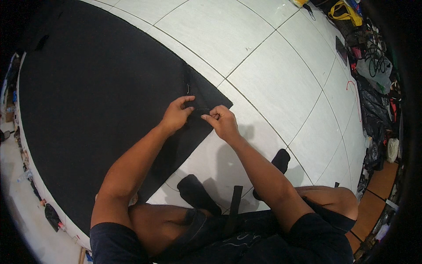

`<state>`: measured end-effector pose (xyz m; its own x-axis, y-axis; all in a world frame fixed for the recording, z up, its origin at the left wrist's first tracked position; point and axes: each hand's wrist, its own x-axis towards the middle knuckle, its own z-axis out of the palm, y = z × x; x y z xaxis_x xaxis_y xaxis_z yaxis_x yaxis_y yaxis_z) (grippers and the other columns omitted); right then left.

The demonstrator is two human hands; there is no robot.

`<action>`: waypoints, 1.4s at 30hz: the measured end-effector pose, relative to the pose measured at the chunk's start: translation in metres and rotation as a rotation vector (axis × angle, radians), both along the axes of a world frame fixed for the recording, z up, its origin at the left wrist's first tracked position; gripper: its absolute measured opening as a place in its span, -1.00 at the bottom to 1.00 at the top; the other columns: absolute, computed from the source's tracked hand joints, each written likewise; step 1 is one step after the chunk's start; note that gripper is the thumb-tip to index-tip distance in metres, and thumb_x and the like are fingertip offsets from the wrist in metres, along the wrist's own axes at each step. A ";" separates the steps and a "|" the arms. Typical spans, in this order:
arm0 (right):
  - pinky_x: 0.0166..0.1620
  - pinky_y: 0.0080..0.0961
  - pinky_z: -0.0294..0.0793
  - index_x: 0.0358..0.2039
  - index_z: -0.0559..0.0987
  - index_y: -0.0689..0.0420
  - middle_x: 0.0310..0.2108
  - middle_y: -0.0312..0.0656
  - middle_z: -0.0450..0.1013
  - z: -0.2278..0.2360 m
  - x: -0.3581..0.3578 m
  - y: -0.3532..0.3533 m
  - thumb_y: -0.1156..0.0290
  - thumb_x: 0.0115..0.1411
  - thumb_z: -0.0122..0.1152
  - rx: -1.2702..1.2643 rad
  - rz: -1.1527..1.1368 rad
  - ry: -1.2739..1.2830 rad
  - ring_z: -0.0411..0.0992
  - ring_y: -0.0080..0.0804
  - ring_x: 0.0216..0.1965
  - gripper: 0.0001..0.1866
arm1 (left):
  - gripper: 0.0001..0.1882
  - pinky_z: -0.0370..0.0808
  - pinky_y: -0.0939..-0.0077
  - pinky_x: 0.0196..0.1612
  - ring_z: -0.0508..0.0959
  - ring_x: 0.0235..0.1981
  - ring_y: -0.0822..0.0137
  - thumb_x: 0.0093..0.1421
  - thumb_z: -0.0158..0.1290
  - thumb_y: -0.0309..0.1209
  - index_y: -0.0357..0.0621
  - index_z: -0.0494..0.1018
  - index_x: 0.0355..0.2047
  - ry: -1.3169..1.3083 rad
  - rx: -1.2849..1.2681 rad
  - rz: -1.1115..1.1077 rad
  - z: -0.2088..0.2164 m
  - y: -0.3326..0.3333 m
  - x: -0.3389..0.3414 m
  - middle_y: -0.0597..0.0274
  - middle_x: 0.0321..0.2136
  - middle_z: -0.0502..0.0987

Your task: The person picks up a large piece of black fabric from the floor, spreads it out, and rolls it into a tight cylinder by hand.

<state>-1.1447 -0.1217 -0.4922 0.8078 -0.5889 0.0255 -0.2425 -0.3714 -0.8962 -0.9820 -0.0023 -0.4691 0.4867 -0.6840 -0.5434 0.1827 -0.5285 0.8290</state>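
A large sheet of black cloth [101, 88] lies spread on the floor, its pointed corner toward the middle of the view. My left hand [176, 115] is over that corner, thumb and forefinger curled around a bit of the cloth. To its right, my right hand [224, 123] is closed in a pinch at the cloth's edge; whatever sits between the fingertips is too small to make out. A thin pale line [202, 109] runs between the two hands, perhaps thread or a pin. Just above my left fingers, a small thin shiny piece [188, 89] rests on the cloth.
White floor tiles [263, 70] stretch to the right of the cloth. Along the right side is a pile of bags and cables [373, 79], with a yellow-handled bag [345, 15] at its top. My feet in black socks [198, 191] are close below my hands. Small items line the left edge.
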 end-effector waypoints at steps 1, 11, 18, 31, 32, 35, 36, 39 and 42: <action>-0.47 -0.47 0.37 -0.52 0.52 0.20 -0.52 -0.17 0.45 -0.002 -0.001 -0.001 0.26 0.06 0.38 0.020 -0.005 0.062 0.38 -0.39 -0.56 -0.72 | -0.57 0.35 0.59 -0.50 0.37 -0.54 0.53 0.18 0.07 -0.52 -0.12 0.41 0.09 -0.044 0.014 -0.011 0.000 0.000 -0.001 0.32 -0.50 0.43; -0.08 -0.33 0.40 -0.01 0.47 0.18 -0.12 -0.05 0.37 0.012 -0.013 -0.003 0.26 0.11 0.30 -0.168 -0.457 0.071 0.34 -0.18 -0.11 -0.54 | -0.52 0.37 0.57 -0.48 0.38 -0.54 0.51 0.17 0.07 -0.52 -0.11 0.38 0.14 -0.022 0.031 0.025 0.000 -0.002 -0.004 0.30 -0.48 0.46; -0.21 -0.38 0.40 -0.21 0.60 0.20 -0.30 -0.10 0.45 0.014 -0.006 0.015 0.37 0.08 0.34 -0.361 0.130 0.050 0.41 -0.21 -0.27 -0.73 | -0.51 0.44 0.59 -0.46 0.45 -0.49 0.50 0.19 0.07 -0.50 -0.13 0.35 0.16 -0.052 0.004 0.006 0.003 -0.006 -0.004 0.23 -0.39 0.50; -0.47 -0.47 0.24 -0.61 0.42 0.25 -0.65 -0.22 0.29 -0.026 -0.022 -0.024 0.25 0.11 0.34 0.112 -0.328 0.192 0.23 -0.45 -0.58 -0.62 | -0.50 0.42 0.56 -0.02 0.50 0.00 0.32 0.16 0.04 -0.55 -0.18 0.36 0.15 -0.159 -0.084 0.005 -0.016 0.000 -0.003 -0.02 -0.01 0.50; -0.47 -0.47 0.24 -0.61 0.42 0.25 -0.65 -0.22 0.29 -0.023 -0.021 -0.019 0.25 0.11 0.34 0.115 -0.327 0.195 0.23 -0.45 -0.58 -0.62 | -0.50 0.42 0.56 -0.02 0.50 0.00 0.32 0.16 0.04 -0.55 -0.18 0.36 0.15 -0.157 -0.080 0.006 -0.014 0.001 -0.004 -0.02 -0.01 0.50; -0.50 -0.47 0.24 -0.63 0.37 0.23 -0.66 -0.24 0.30 -0.013 -0.015 -0.008 0.22 0.09 0.36 0.214 -0.385 0.112 0.22 -0.47 -0.60 -0.57 | -0.56 0.36 0.52 0.06 0.49 0.00 0.29 0.16 0.05 -0.52 -0.21 0.42 0.09 -0.180 -0.051 0.012 -0.013 0.002 -0.004 -0.02 0.01 0.49; -0.51 -0.47 0.25 -0.64 0.36 0.21 -0.66 -0.25 0.30 -0.010 -0.012 -0.008 0.20 0.08 0.38 0.231 -0.366 0.163 0.22 -0.49 -0.60 -0.56 | -0.62 0.38 0.52 0.03 0.51 -0.03 0.29 0.17 0.06 -0.49 -0.23 0.45 0.03 -0.212 -0.044 0.000 -0.014 0.003 -0.003 0.00 -0.03 0.52; -0.53 -0.49 0.26 -0.65 0.34 0.18 -0.66 -0.27 0.31 -0.009 -0.006 -0.007 0.16 0.04 0.42 0.236 -0.320 0.174 0.22 -0.51 -0.61 -0.53 | -0.71 0.41 0.52 -0.06 0.54 -0.15 0.30 0.18 0.07 -0.41 -0.25 0.52 -0.10 -0.196 -0.037 -0.003 -0.009 -0.003 -0.005 0.06 -0.16 0.57; -0.54 -0.50 0.27 -0.66 0.34 0.16 -0.68 -0.28 0.30 -0.005 0.002 0.004 0.15 0.01 0.44 0.171 -0.246 0.077 0.22 -0.54 -0.62 -0.53 | -0.75 0.41 0.50 -0.19 0.52 -0.31 0.35 0.18 0.10 -0.32 -0.25 0.56 -0.24 -0.132 0.036 0.043 0.016 -0.017 -0.009 0.13 -0.34 0.58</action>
